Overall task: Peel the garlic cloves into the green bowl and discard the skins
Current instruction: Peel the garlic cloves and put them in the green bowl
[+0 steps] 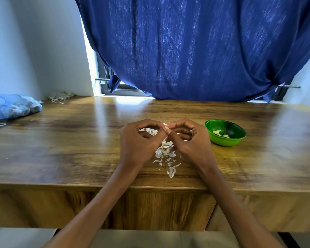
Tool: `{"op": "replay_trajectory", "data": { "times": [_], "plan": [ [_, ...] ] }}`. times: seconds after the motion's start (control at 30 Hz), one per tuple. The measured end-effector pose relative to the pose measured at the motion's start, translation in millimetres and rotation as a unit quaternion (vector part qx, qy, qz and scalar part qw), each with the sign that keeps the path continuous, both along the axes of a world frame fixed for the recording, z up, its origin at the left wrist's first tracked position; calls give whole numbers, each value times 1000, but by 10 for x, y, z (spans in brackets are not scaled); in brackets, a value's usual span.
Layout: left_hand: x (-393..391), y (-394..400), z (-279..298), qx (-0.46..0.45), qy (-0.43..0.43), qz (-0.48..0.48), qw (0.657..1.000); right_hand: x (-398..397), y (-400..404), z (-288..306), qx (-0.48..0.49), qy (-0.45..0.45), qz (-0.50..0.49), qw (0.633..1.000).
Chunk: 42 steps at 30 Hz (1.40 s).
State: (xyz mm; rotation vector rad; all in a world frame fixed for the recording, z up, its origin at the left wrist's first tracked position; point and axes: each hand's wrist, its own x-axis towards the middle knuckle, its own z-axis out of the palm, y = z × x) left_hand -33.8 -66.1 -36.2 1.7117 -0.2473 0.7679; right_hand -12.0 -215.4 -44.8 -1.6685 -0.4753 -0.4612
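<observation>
Right now, from my head camera, my left hand (141,138) and my right hand (188,138) meet above the middle of the wooden worktop (61,140), and between their fingertips I pinch one garlic clove (166,127). Both grips are clenched on it: thumb and forefinger of each hand curl round the small pale clove, which shows only as a whitish bit with a flake of skin sticking up at its top; my fingers hide the rest. A ring shows on a finger of my right hand. Directly under my hands lies a scatter of garlic skins (166,156), thin white papery flakes, thickest beneath my knuckles and trailing toward the near edge of the worktop, where one longer curled piece lies apart from the heap. My hands cover part of that pile. To my right, near my right hand but not touching it, stands the green bowl (236,138), with a few peeled cloves (219,133) lying pale on its bottom. Far off at the left edge of the worktop lies a blue mesh bag (13,108) with lumpy contents, and beside it, in the corner by the wall, a heap of dry skins (61,96). Behind the worktop hangs a blue curtain (195,51) over the window.
</observation>
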Motion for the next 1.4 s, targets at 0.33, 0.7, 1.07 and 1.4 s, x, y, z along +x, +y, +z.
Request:
{"op": "replay_trajectory", "data": {
  "times": [0.33, 0.7, 1.07, 1.4],
  "plan": [
    [11, 14, -20, 23, -15, 15, 1000, -27, 8, -2, -22, -21, 1, 1000],
    [7, 106, 33, -25, 61, -45, 997, -49, -8, 7, -38, -29, -1, 999],
    [-36, 80, 38, -22, 68, -31, 997, -84, -5, 21, -46, -12, -1, 999],
    [-61, 49, 59, -6, 57, -15, 998, -74, 1, 28, -16, 13, 26, 999]
  ]
}}
